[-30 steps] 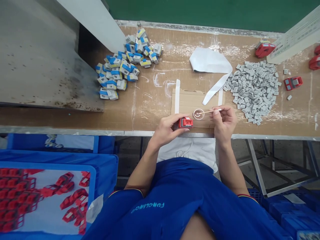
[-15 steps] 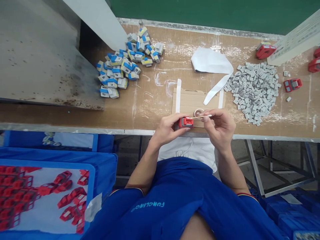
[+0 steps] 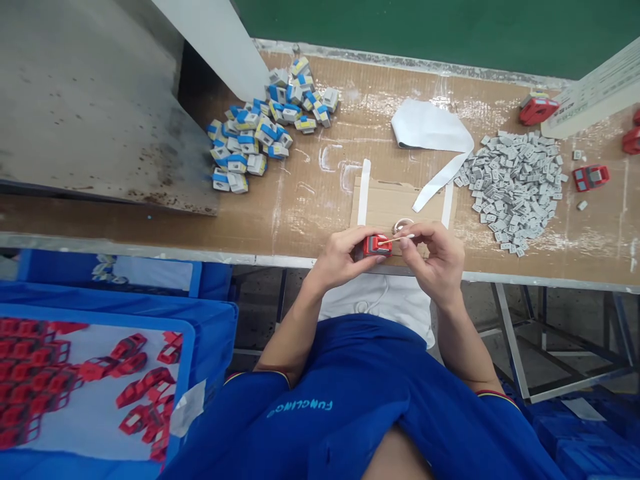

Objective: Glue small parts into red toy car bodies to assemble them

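Note:
My left hand [image 3: 344,257] is closed around a small red toy car cab [image 3: 376,246] with grey trim, held over the front edge of the table. Between the thumb and fingers of my right hand [image 3: 436,257] is a cotton swab [image 3: 397,239], its white tip pointing right. The swab's other end reaches the top of the red cab. Just behind my right fingertips lies a small round ring-like cup [image 3: 403,225], partly hidden. Beneath it is a cardboard piece [image 3: 387,197] taped to the table.
Blue, white and yellow toy parts [image 3: 250,143] are heaped at the left, near a metal box [image 3: 115,133]. Right of the white cloth strip [image 3: 433,127] lies a pile of small grey pieces [image 3: 517,187]. A blue crate [image 3: 213,333] below holds several red cabs.
My right hand has moved slightly left and down, bringing the swab's end onto the top of the red cab. The whole view has shifted a little.

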Available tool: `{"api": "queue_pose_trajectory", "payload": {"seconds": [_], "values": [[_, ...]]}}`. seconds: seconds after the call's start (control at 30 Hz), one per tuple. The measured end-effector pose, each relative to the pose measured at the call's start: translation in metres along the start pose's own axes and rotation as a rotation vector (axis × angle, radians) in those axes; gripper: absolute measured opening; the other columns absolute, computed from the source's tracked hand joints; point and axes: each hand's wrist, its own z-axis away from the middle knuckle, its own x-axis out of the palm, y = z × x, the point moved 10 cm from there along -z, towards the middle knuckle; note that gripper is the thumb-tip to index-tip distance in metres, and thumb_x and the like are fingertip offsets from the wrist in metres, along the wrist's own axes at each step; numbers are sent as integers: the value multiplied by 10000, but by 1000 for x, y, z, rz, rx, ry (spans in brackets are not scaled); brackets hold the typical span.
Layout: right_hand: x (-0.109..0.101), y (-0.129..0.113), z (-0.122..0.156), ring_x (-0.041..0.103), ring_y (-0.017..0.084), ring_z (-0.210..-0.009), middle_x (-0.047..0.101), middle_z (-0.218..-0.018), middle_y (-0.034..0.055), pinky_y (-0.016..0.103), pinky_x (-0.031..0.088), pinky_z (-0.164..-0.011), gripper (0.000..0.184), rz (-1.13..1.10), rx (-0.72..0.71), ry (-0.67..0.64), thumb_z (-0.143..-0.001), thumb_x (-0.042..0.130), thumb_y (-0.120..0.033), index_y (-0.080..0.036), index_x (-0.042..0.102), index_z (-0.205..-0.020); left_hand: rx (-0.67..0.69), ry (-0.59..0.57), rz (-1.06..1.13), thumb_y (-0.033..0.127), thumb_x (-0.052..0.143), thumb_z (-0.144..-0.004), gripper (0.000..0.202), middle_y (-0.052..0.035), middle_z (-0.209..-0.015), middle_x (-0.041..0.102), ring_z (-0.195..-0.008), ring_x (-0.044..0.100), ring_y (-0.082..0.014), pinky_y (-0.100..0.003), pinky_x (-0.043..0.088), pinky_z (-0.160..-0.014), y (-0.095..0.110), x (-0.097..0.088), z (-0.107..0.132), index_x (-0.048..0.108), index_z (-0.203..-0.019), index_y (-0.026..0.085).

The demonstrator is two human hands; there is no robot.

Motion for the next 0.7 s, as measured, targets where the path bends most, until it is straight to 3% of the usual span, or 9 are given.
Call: {"api": "queue_pose_trajectory", "payload": {"seconds": [0.3,0.7], "values": [[2,-3,-1,740,140,-756,805,-937,-4,282,616,-701,96,-7,-4,-4,-992,719,-176,-267,719,-1025,13,5,-9,399,794,-973,399,-131,-1223,835,-1059,805,-233,-334,622,-912,-2,0,2,748,-1300,175],[3,-1,-6,778,160,-785,820,-944,19,295,632,-697,26,73,5,9,-1033,679,-271,-260,703,-1031,49,8,15,382,803,-977,413,-135,-1253,834,-1080,811,-230,-322,621,-950,2,-1,1,750,-1329,174]]}}
